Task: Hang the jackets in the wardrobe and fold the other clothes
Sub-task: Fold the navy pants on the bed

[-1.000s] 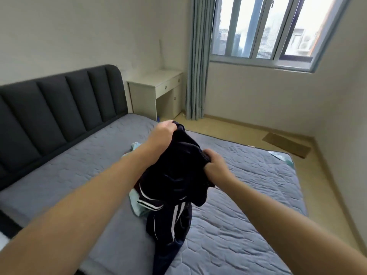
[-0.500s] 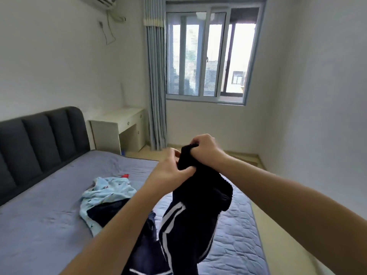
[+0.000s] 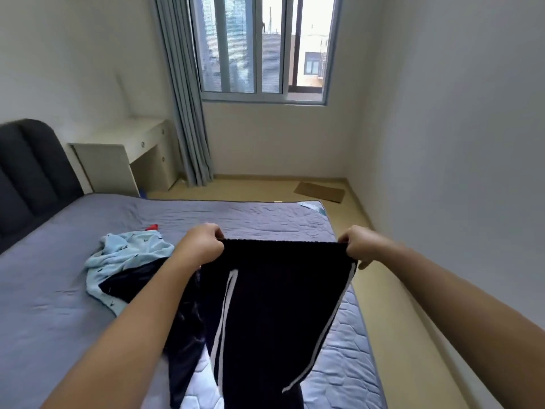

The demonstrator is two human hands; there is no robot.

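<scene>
Spreading apart since the bunched grip a moment earlier, left hand (image 3: 200,246) and right hand (image 3: 358,246) held the trousers (image 3: 280,290) taut by the waistband above the bed (image 3: 59,335), fingers (image 3: 213,233) pinching each corner. Judged ready to fold.

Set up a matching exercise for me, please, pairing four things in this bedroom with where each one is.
Things:
1. dark striped trousers
2. light blue garment
3. white desk
4. brown mat

Places:
A. lying on the floor
B. crumpled on the bed
C. stretched between the left hand and right hand
D. next to the headboard

Pairs: 1-C, 2-B, 3-D, 4-A.
</scene>
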